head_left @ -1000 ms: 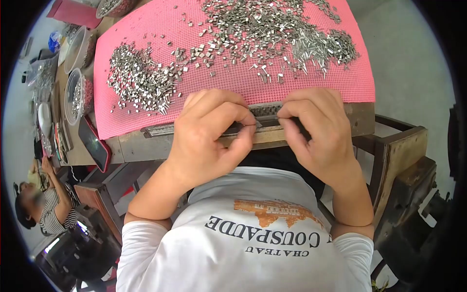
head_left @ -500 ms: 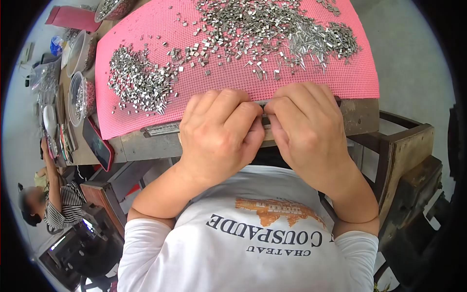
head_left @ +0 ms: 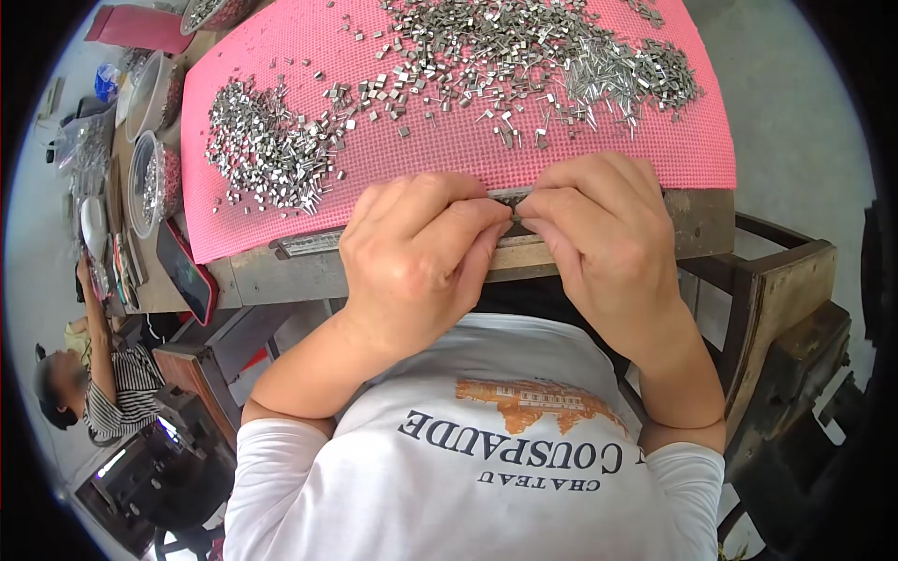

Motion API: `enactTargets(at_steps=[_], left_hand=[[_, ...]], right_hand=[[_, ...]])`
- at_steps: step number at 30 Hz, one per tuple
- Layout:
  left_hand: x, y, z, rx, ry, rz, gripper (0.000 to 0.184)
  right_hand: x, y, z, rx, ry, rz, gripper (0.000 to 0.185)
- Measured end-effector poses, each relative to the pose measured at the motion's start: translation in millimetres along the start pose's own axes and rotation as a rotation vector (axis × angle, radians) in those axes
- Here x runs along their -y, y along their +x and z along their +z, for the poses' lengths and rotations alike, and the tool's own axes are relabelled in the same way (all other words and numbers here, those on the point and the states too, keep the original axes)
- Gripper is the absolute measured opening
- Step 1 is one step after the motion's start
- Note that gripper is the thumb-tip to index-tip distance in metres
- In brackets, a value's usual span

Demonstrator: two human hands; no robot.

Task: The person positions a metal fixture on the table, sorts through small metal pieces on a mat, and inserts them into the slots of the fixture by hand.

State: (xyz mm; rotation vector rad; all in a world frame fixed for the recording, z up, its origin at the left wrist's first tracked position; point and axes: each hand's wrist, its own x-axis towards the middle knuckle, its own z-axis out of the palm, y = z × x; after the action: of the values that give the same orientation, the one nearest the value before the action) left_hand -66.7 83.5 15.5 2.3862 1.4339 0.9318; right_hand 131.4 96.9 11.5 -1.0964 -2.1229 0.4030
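My left hand (head_left: 412, 257) and my right hand (head_left: 608, 238) meet at the front edge of the worktable. On each, thumb and forefinger are pinched together, the tips almost touching. Whatever small thing they hold is hidden or too small to name. Beneath the fingers runs a dark metal strip (head_left: 313, 244) with light markings, lying along the table edge. Beyond it, a pink mesh mat (head_left: 412, 159) carries a heap of small shiny metal pieces (head_left: 262, 154), a wider heap of small square metal pieces (head_left: 477, 42) and a cluster of thin metal pins (head_left: 594, 79).
Clear plastic tubs (head_left: 147, 187) of small parts stand left of the mat. A red-edged phone (head_left: 187, 271) lies at the table's front left. Another person in a striped shirt (head_left: 131, 393) sits at far left. A wooden stand (head_left: 781, 299) is at right.
The fingertips have shifted slightly, and my right hand's fingers have straightened and moved a little apart from the left. The pinched grips remain. The view has tilted slightly.
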Motion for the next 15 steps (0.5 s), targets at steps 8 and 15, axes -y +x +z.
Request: enactTargets(at_steps=[8, 15], left_hand=[[5.7, -4.6, -1.6, 0.031, -0.136, -0.094, 0.030], [5.8, -6.9, -3.5, 0.027, -0.183, -0.097, 0.036]], right_hand=[[-6.1, -5.4, -8.1, 0.025, 0.143, 0.080, 0.028], [-6.2, -6.2, -6.0, 0.007, 0.195, 0.116, 0.030]])
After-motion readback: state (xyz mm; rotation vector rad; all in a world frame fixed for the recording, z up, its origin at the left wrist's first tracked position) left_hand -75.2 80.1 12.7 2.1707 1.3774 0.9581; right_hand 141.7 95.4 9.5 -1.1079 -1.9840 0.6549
